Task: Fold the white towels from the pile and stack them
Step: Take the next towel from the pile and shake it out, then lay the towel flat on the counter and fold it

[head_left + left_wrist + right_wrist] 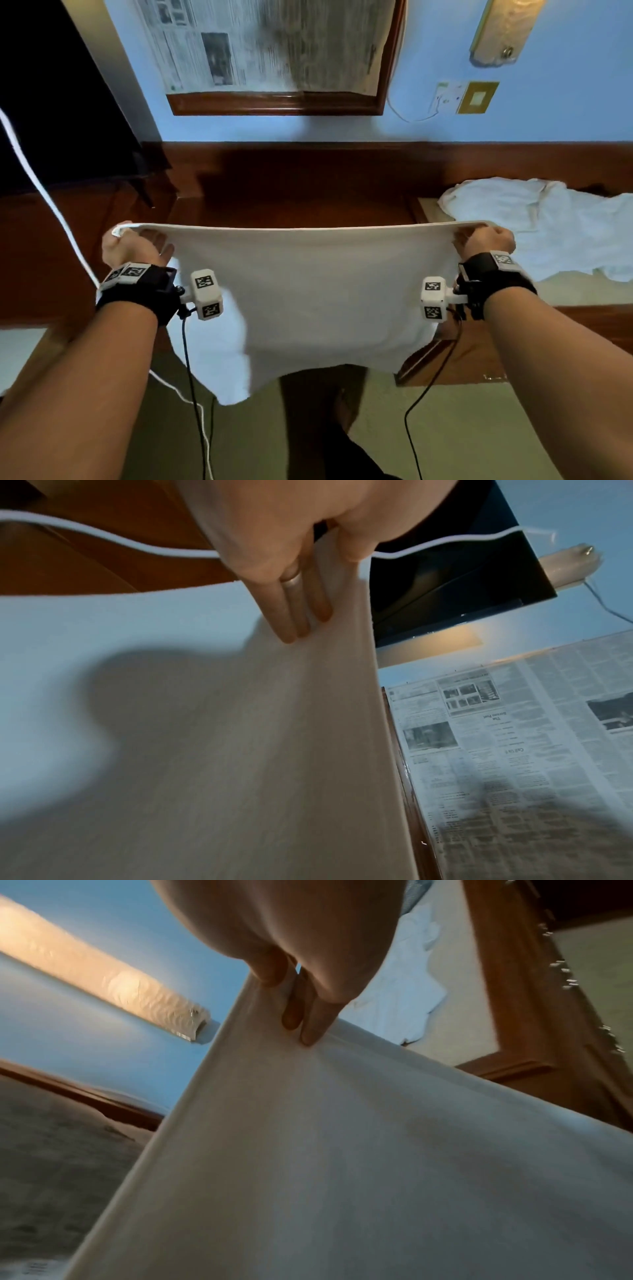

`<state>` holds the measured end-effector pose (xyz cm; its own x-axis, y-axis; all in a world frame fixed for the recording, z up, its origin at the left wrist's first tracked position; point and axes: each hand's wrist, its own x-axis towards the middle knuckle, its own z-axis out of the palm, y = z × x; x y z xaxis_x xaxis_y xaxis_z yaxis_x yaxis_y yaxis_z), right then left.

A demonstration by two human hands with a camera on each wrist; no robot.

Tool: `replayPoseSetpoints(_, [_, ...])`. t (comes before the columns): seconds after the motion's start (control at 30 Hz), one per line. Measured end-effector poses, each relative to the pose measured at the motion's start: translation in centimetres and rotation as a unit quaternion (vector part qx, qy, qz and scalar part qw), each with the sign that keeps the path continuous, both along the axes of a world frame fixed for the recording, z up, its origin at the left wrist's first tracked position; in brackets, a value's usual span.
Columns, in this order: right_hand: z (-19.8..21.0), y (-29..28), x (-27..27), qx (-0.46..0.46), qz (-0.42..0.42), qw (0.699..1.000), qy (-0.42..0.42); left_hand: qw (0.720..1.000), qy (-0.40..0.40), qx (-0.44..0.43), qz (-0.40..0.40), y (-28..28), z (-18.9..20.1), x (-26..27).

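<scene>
A white towel (315, 291) hangs stretched in the air in front of me, its top edge pulled level between both hands. My left hand (137, 245) pinches the upper left corner; in the left wrist view its fingers (294, 607) lie flat on the cloth (274, 750) with the thumb on the other side. My right hand (486, 240) grips the upper right corner, and its fingers (304, 1010) press into the towel (342, 1150) in the right wrist view. The pile of crumpled white towels (555, 222) lies on the surface at the right.
A dark wooden counter (291, 192) runs along the blue wall behind the towel. A newspaper-covered framed panel (267, 48) hangs above it. A dark screen (51, 102) stands at the left with a white cable (41, 192) trailing down. Black wrist cables hang toward the floor.
</scene>
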<state>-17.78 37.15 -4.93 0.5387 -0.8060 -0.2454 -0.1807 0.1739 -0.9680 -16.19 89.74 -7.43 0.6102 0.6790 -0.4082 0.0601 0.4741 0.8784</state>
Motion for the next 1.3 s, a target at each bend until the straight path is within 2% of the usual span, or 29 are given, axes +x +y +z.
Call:
replayPoseSetpoints(0.13, [-1.7, -0.6, 8.1, -0.002, -0.014, 1.0, -0.005, 0.999, -0.016, 0.031, 0.031, -1.9, 1.0, 6.6])
replayPoseSetpoints(0.27, [-2.7, -1.3, 18.3, -0.004, 0.01, 1.0, 0.0, 0.999, 0.004, 0.049, -0.008, -2.6, 1.9, 15.1])
replayPoseSetpoints(0.37, [-5.0, -1.7, 25.3, -0.018, 0.017, 0.999, -0.021, 0.998, 0.008, 0.064, -0.029, -1.2, -0.5, 22.2])
replayPoseSetpoints(0.43, [-8.6, -2.1, 28.3, -0.048, 0.049, 0.998, 0.002, 0.991, 0.035, 0.081, -0.097, -1.5, -3.5, 24.8])
replayPoseSetpoints(0.5, [-13.2, -1.7, 28.8, -0.064, 0.11, 0.991, 0.035, 0.965, 0.111, 0.103, -0.216, -3.1, -7.7, 25.0])
replayPoseSetpoints(0.53, [-15.7, -1.3, 28.1, -0.111, 0.152, 0.979, 0.075, 0.938, 0.158, 0.158, -0.264, -4.0, -10.2, 24.3])
replayPoseSetpoints(0.57, [-18.3, -0.8, 26.7, -0.174, 0.218, 0.952, 0.127, 0.894, 0.208, 0.256, -0.302, -4.7, -13.2, 23.2])
replayPoseSetpoints(0.6, [-20.9, -0.4, 24.6, -0.236, 0.297, 0.908, 0.179, 0.826, 0.261, 0.349, -0.359, -5.7, -15.6, 21.3])
replayPoseSetpoints(0.67, [-24.5, 0.6, 19.4, -0.365, 0.439, 0.781, 0.253, 0.656, 0.352, 0.458, -0.486, -6.5, -20.3, 17.3])
replayPoseSetpoints(0.7, [-25.5, 0.9, 17.0, -0.42, 0.487, 0.708, 0.291, 0.585, 0.384, 0.491, -0.519, -6.5, -21.8, 15.4])
replayPoseSetpoints(0.73, [-26.1, 0.9, 15.2, -0.443, 0.521, 0.651, 0.329, 0.535, 0.4, 0.515, -0.537, -6.4, -22.9, 13.9])
replayPoseSetpoints(0.77, [-26.8, 0.6, 14.3, -0.446, 0.542, 0.617, 0.357, 0.507, 0.408, 0.532, -0.541, -6.5, -23.4, 12.9])
replayPoseSetpoints(0.83, [-26.9, 0.3, 14.7, -0.441, 0.557, 0.598, 0.372, 0.491, 0.416, 0.544, -0.538, -6.6, -23.4, 12.7])
replayPoseSetpoints(0.9, [-26.6, 0.3, 16.8, -0.448, 0.563, 0.585, 0.374, 0.493, 0.418, 0.547, -0.532, -6.4, -23.5, 14.3])
replayPoseSetpoints(1.03, [-26.6, 0.6, 23.7, -0.446, 0.569, 0.58, 0.375, 0.488, 0.411, 0.554, -0.535, -5.1, -23.8, 20.2])
replayPoseSetpoints(1.13, [-26.1, 1.7, 26.5, -0.432, 0.561, 0.587, 0.392, 0.509, 0.397, 0.534, -0.546, -5.0, -23.2, 22.8])
replayPoseSetpoints(1.2, [-25.5, 2.6, 25.4, -0.42, 0.556, 0.595, 0.401, 0.517, 0.383, 0.529, -0.553, -5.7, -22.5, 21.3])
replayPoseSetpoints(1.3, [-24.7, 3.6, 18.7, -0.419, 0.562, 0.584, 0.409, 0.481, 0.397, 0.517, -0.586, -7.0, -22.0, 15.0])
